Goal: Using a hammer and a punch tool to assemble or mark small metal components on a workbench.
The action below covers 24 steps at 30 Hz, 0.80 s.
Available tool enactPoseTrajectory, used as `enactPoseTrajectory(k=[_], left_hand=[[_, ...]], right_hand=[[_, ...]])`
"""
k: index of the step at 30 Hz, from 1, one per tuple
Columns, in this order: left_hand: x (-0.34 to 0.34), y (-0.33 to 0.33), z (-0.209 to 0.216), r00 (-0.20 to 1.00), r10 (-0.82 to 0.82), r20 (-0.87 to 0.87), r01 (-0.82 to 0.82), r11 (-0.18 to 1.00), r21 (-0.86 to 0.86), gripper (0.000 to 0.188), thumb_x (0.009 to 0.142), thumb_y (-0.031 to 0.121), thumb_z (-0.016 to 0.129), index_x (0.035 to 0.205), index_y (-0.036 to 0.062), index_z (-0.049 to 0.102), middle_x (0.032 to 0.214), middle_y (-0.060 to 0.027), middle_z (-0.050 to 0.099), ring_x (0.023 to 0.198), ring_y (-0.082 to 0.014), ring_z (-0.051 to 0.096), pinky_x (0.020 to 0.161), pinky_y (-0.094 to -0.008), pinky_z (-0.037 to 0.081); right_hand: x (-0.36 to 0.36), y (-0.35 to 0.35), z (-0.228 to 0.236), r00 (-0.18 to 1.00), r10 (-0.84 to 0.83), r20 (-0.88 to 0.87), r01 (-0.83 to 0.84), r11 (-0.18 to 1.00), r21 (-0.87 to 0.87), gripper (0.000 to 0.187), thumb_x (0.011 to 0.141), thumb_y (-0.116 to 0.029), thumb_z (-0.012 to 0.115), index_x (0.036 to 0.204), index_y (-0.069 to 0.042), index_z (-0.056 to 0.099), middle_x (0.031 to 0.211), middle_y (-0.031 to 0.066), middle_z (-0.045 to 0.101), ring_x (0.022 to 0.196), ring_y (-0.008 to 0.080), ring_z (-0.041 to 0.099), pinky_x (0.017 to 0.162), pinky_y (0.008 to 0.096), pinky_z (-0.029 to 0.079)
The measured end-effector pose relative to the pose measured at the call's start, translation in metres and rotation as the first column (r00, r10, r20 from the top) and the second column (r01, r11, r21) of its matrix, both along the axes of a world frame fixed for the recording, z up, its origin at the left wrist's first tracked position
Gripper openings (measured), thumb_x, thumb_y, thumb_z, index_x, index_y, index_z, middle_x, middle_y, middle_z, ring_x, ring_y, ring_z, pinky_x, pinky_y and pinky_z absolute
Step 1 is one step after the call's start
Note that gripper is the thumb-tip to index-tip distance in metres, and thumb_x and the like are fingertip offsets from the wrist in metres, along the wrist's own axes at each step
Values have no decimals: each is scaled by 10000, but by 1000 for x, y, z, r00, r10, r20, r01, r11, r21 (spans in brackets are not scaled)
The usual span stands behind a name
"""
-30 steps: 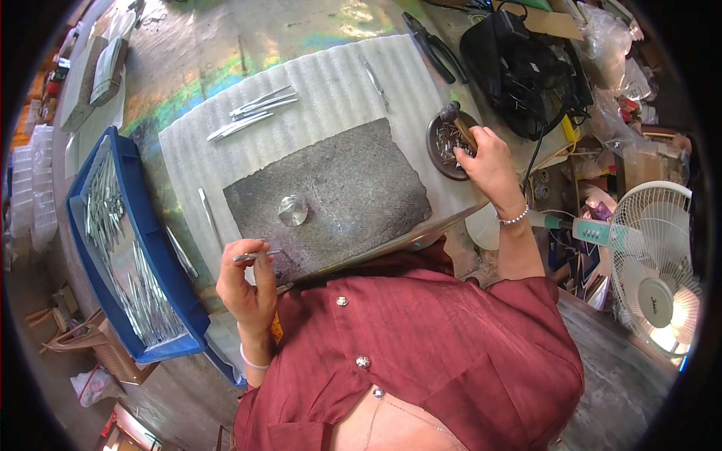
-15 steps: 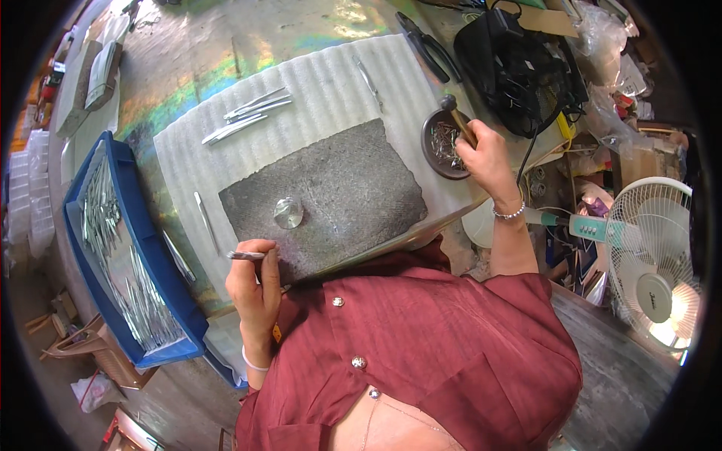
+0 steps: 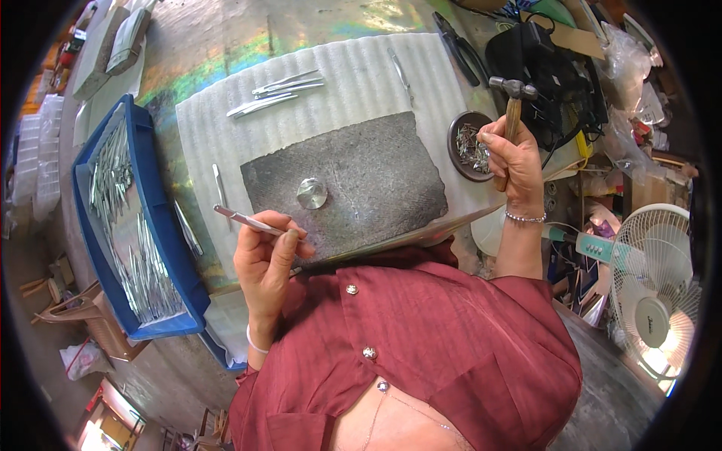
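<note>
- hammer (image 3: 513,114), steel head on smooth wood, upright in the right hand (image 3: 519,161), fingers curled round its handle near the right edge of the worktop (image 3: 218,52); i can't tell whether thumb and forefinger pinch anything
- slim silvery metal piece (image 3: 244,219) pinched in the left hand (image 3: 265,252), by the near edge
- rough, ragged grey slab (image 3: 376,177) under a shiny round block (image 3: 312,193)
- dark lettering on the white fan (image 3: 651,319)
</note>
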<state>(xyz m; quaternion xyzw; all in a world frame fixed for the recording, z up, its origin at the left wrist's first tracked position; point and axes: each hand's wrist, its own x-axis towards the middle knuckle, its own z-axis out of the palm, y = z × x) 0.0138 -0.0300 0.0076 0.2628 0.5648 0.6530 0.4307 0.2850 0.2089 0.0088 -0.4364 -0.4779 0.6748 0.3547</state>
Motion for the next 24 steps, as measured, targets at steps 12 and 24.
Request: enactPoseTrajectory(k=[12,24], left_hand=[[1,12,4,762,-188,620,100,980,174,169,922,25,509,1066,-55,547,961,-150,621,816,-225,671,690,-290,577],[11,16,-12,464,-243,852,24,965,263,193,932,159,547,1048,6,564,968,-142,616,778,-183,649,643,-264,575]], right_hand=[[-77,-64,32,953,240,-186,-271,949,-160,73,854,-17,597,899,-10,540,788,116,636,404,20,366,338,160,284],[-126,-113,39,861,496,-118,-501,865,-20,97,860,-62,637,889,-6,562,719,0,597,598,42,528,530,199,425]])
